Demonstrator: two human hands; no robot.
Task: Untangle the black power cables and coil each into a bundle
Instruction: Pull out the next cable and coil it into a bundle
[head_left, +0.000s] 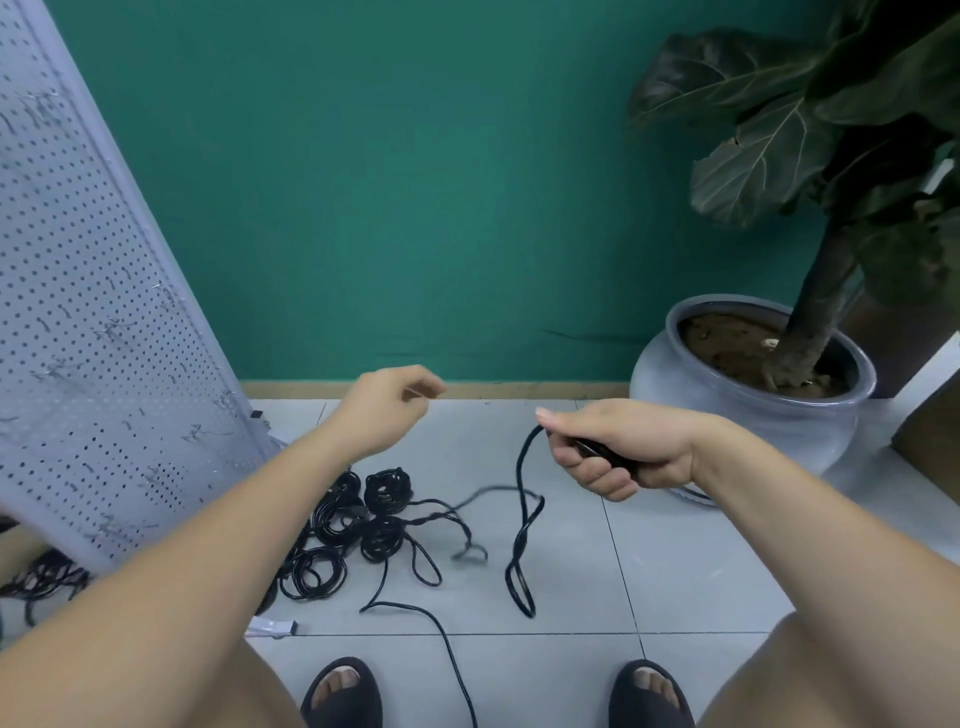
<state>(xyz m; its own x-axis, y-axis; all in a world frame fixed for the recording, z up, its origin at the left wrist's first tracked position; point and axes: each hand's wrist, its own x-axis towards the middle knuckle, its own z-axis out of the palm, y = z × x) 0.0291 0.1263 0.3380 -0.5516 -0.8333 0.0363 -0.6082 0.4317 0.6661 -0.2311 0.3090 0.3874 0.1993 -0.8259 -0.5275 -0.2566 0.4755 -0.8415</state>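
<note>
A white perforated panel (88, 322) leans at the left, a potted plant (753, 374) stands at right against the green wall (389, 182), and black sandals (343, 693) sit on the tiled floor (675, 571) below.

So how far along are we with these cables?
Early on, I'd say. Done: a few loops in the pile look roughly coiled, yet they lie meshed together, none clearly a separate bundle. In hand: the right hand grips one cable, hanging in a twisted loop toward the floor; the left hand is raised, apart from it. Left: separating the pile and coiling the loose strand.
</note>
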